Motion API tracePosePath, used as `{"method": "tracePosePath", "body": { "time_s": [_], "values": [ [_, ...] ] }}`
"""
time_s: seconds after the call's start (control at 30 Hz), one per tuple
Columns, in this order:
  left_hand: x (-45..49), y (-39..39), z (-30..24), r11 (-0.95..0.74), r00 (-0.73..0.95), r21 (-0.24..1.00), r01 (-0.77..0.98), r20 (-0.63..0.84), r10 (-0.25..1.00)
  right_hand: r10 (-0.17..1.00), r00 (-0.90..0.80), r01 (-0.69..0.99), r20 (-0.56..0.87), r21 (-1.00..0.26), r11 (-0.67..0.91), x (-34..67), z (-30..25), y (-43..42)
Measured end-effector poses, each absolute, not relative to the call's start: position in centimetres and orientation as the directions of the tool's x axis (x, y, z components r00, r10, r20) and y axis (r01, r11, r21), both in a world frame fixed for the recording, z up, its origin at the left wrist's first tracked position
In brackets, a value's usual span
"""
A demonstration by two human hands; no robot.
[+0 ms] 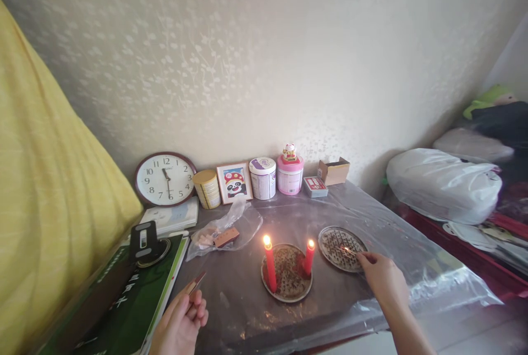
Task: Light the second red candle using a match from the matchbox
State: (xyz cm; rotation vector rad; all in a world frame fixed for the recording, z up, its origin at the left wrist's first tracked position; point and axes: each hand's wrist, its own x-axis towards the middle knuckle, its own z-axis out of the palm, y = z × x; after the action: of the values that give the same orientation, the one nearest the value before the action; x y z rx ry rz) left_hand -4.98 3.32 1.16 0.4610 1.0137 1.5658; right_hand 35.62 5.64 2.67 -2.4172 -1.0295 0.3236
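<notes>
Only clock (165, 179) numerals read; right hand (383, 278) holds lit stick (351, 252) over tray (322, 252)

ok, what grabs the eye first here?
Two lit red candles stand on a round patterned plate at centre. Just right of it, the right hand pinches a small burning stick over a second round plate. The left hand, lower left, holds a thin reddish piece. A round clock leans at the back left.
</notes>
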Motion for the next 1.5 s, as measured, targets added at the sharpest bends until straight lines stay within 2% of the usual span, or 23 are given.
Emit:
{"method": "tracePosePath", "body": {
  "time_s": [0.2,0.43,0.63,0.97,1.5],
  "values": [
    [-4.8,3.2,1.4,0.039,-0.26,0.798,-0.602,-0.242,0.935,0.718,0.696,0.613,-0.019,-0.504,-0.608,35.5,2.9,5.5],
    [-4.7,3.2,1.7,0.026,-0.276,0.81,-0.586,-0.229,0.934,0.698,0.709,0.646,0.101,-0.491,-0.585,35.4,3.2,5.2],
    [-4.9,3.1,1.8,0.024,-0.278,0.809,-0.587,-0.229,0.933,0.715,0.689,0.679,0.12,-0.452,-0.578,35.7,2.6,5.1],
    [-5.0,3.3,1.2,0.027,-0.28,0.816,-0.577,-0.228,0.932,0.796,0.6,0.769,0.074,-0.326,-0.55,35.9,1.3,5.3],
    [-4.9,3.3,1.4,0.029,-0.28,0.818,-0.575,-0.229,0.932,0.807,0.585,0.79,0.078,-0.28,-0.546,35.6,1.3,5.4]
  ]
}}
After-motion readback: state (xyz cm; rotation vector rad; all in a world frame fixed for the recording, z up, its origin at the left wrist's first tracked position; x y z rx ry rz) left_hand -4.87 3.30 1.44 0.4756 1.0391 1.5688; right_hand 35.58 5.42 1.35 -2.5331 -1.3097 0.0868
